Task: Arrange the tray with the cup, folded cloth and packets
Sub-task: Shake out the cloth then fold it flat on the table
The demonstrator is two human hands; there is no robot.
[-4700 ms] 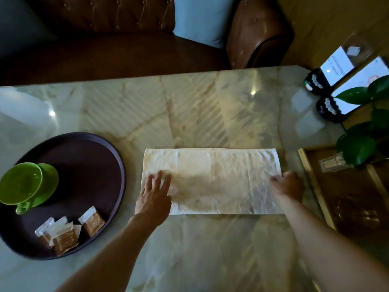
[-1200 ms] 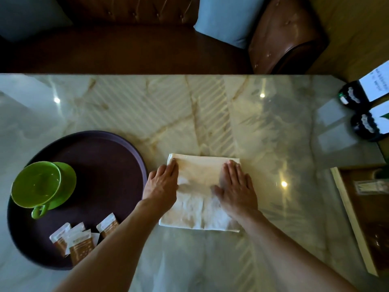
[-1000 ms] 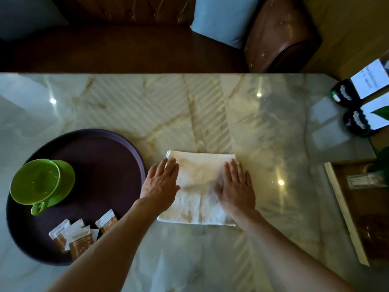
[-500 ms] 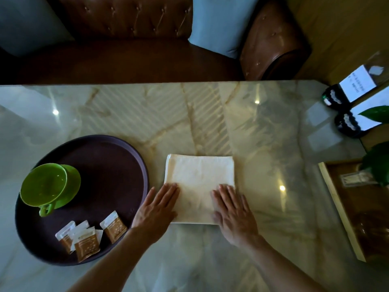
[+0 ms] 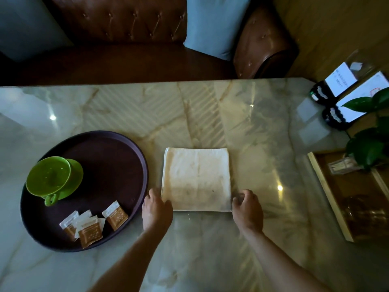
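Note:
A cream cloth [image 5: 196, 178], folded into a rough square, lies flat on the marble table [image 5: 210, 114]. My left hand [image 5: 156, 211] pinches its near left corner and my right hand [image 5: 248, 211] pinches its near right corner. To the left sits a round dark tray [image 5: 117, 157]. A green cup on its green saucer [image 5: 52, 178] stands at the tray's left side. Several small brown and white packets [image 5: 94, 222] lie near the tray's front rim.
A wooden tray [image 5: 328, 192] with a small wrapped item stands at the right edge under a green plant [image 5: 370, 144]. Two dark holders with white cards [image 5: 336, 100] sit at the far right. A brown leather sofa [image 5: 117, 39] with blue cushions runs behind the table.
The long cloth was folded in half into a square and pressed flat. Both hands have slid back from its top to its near corners and closed on them.

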